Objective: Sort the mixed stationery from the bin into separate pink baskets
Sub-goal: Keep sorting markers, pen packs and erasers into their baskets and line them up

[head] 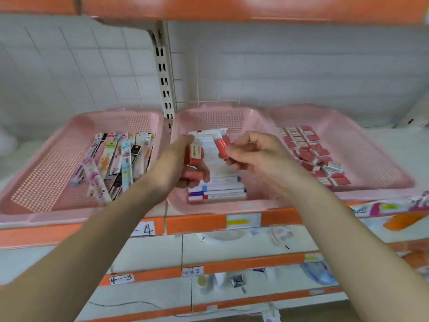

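Pinching one small red rectangular packet (221, 145) in our right grip (253, 154) while our left grip (178, 159) clutches several more, we should set it low into the pink plastic mesh basket (371, 163) just right of that grip.

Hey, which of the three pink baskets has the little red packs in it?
The right-hand basket: its little red packs lie heaped. The middle basket holds long white boxes, the left basket long patterned packets.
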The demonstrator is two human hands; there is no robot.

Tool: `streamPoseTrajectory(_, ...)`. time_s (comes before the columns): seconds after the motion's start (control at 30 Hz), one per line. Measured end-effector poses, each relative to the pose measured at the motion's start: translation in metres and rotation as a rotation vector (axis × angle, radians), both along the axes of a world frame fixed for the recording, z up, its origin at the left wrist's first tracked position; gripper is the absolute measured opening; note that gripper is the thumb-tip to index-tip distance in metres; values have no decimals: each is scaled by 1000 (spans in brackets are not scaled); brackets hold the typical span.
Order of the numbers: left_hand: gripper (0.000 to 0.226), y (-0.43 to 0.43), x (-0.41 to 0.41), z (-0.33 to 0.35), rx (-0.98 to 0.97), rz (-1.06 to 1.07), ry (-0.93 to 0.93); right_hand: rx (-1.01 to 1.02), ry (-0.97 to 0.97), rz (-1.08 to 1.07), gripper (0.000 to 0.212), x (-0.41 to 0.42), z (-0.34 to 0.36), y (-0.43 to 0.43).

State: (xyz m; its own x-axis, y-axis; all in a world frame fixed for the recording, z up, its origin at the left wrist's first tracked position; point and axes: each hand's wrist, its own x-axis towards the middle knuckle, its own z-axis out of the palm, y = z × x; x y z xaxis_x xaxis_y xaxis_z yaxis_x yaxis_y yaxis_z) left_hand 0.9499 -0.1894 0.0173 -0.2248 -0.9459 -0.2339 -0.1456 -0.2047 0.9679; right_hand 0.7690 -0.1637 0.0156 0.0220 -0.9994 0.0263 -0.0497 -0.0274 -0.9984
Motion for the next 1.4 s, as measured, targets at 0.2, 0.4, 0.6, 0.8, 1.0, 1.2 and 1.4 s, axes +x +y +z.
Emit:
streamPoseTrajectory(0.2, 34, 9, -101, 2, -8, -8, 46, -95, 154, -71, 15, -120, 9, 15)
streamPoseTrajectory(0.4, 33, 13, -172, -9, -149, -39, -75, -26, 487, -113, 17, -225, 6, 11)
streamPoseTrajectory(0.6, 26, 24, -211, -13, -231, -96, -139, 12, 953, 71, 14, -258, -18, 9)
streamPoseTrajectory(0.8, 18, 32, -225, -15, -287, -66, -21, 17, 1203, 165, 8, -255, -41, 2)
streamPoseTrajectory(1.0, 14, 28, -226, -22, -328, -128, -26, 19, 1260, 157, 5, -254, -52, -5)
streamPoseTrajectory(1.2, 17, 28, -230, -23, -342, -220, -45, 17, 1274, 174, 4, -255, -54, -7)
streamPoseTrajectory(1.4, 20, 24, -237, -26, -393, -227, -139, -44, 765, 96, 14, -264, -38, 6)
